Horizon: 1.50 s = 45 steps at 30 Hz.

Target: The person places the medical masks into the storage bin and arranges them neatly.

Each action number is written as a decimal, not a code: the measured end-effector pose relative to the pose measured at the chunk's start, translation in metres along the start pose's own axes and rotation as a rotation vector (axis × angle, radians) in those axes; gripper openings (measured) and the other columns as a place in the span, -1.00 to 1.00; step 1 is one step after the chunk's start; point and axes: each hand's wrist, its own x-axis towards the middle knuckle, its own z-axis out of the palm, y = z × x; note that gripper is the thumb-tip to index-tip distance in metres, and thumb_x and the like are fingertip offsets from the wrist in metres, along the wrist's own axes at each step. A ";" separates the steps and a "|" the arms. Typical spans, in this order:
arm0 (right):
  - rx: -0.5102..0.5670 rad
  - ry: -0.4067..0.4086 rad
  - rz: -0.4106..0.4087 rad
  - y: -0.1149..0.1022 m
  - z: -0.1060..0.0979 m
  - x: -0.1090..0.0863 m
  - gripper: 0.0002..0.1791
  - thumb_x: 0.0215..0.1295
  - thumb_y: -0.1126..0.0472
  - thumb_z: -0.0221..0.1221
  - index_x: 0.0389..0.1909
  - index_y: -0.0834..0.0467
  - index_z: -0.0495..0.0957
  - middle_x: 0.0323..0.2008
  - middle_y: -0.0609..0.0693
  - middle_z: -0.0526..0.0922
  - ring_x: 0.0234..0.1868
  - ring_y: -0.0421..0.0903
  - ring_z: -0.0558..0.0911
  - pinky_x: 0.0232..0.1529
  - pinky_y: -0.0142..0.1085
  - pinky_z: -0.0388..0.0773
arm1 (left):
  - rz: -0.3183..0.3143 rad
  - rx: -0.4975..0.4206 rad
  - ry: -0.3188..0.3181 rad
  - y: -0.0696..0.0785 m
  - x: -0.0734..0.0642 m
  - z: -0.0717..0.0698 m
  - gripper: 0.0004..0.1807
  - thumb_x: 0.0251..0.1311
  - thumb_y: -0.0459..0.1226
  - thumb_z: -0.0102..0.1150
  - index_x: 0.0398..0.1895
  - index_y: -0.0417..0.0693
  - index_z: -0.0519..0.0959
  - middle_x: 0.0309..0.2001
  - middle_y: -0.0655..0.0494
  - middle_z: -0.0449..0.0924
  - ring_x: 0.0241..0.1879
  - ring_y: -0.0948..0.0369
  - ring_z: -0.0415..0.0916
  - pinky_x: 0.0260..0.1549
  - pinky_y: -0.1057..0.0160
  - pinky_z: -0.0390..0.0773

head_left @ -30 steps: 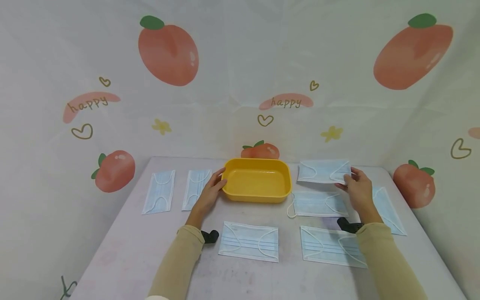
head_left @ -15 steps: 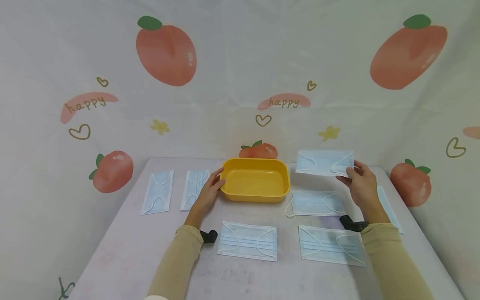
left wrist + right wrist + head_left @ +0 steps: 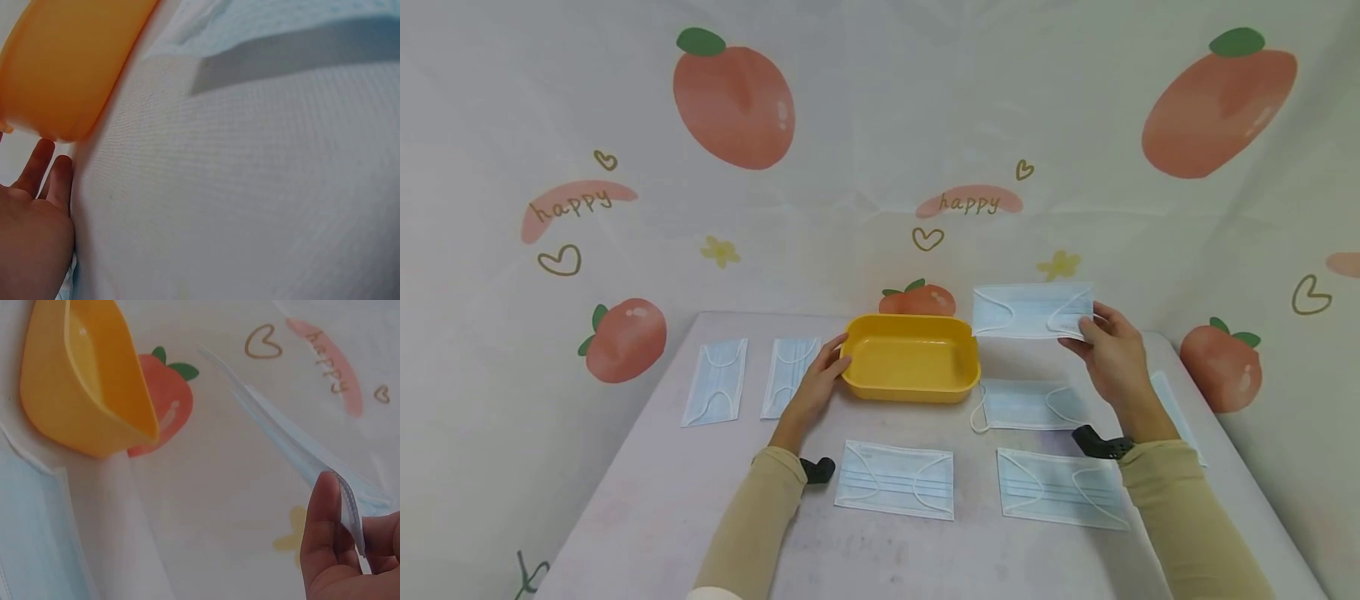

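Note:
In the head view my right hand (image 3: 1115, 350) pinches one end of a pale blue face mask (image 3: 1032, 310) with white ear loops. The right wrist view shows the mask (image 3: 300, 437) edge-on between thumb and fingers, held up against the backdrop. It hangs just right of a yellow plastic basin (image 3: 910, 393), its left edge close to the rim. My left hand (image 3: 816, 387) rests against the basin's left end, and its fingers (image 3: 39, 164) reach out straight towards the orange-looking wall in the left wrist view. No mask shows inside the basin.
More masks lie flat on the pale tabletop (image 3: 895, 558): two at the left, one front centre (image 3: 895, 481), one front right (image 3: 1060, 490), one beside the basin (image 3: 1033, 406), and one partly hidden behind the right arm (image 3: 1176, 417). A fruit-printed cloth backdrop (image 3: 850, 167) stands close behind.
My right hand has lifted the pinched mask higher, first drifting slightly right, then moving left towards the basin. The left hand and basin have stayed put.

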 end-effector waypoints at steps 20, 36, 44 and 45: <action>-0.138 -0.134 0.026 0.001 0.044 -0.006 -0.40 0.60 0.24 -0.04 0.56 0.19 0.09 0.07 -0.17 0.42 0.00 -0.27 0.62 -0.06 -0.47 0.70 | 0.013 0.015 0.008 0.001 0.002 -0.001 -0.46 0.53 -0.01 -0.01 0.52 0.43 0.24 0.55 -0.01 0.23 0.53 -0.03 0.23 0.54 -0.08 0.23; -0.241 -0.186 0.110 0.015 0.080 -0.003 -0.43 0.64 0.26 -0.14 0.58 0.11 0.07 0.43 0.14 0.26 0.22 -0.02 0.56 0.09 -0.33 0.68 | 0.015 0.019 -0.003 0.001 0.002 -0.001 -0.46 0.53 -0.01 -0.01 0.52 0.44 0.24 0.55 -0.01 0.21 0.53 -0.04 0.22 0.54 -0.09 0.22; -0.256 -0.227 0.145 0.023 0.095 -0.001 -0.44 0.64 0.24 -0.13 0.58 0.11 0.07 0.47 0.18 0.26 0.27 0.06 0.55 0.17 -0.30 0.63 | -0.007 0.050 0.013 0.003 -0.003 0.000 -0.47 0.51 0.06 -0.01 0.50 0.54 0.24 0.58 0.05 0.17 0.59 0.01 0.11 0.56 -0.10 0.17; -0.253 -0.228 0.152 0.024 0.098 -0.001 -0.44 0.64 0.24 -0.13 0.58 0.11 0.07 0.47 0.18 0.26 0.28 0.08 0.55 0.16 -0.31 0.63 | -0.006 0.049 0.011 0.003 -0.004 0.000 -0.47 0.52 0.05 -0.02 0.50 0.54 0.24 0.58 0.05 0.18 0.59 0.01 0.12 0.56 -0.10 0.18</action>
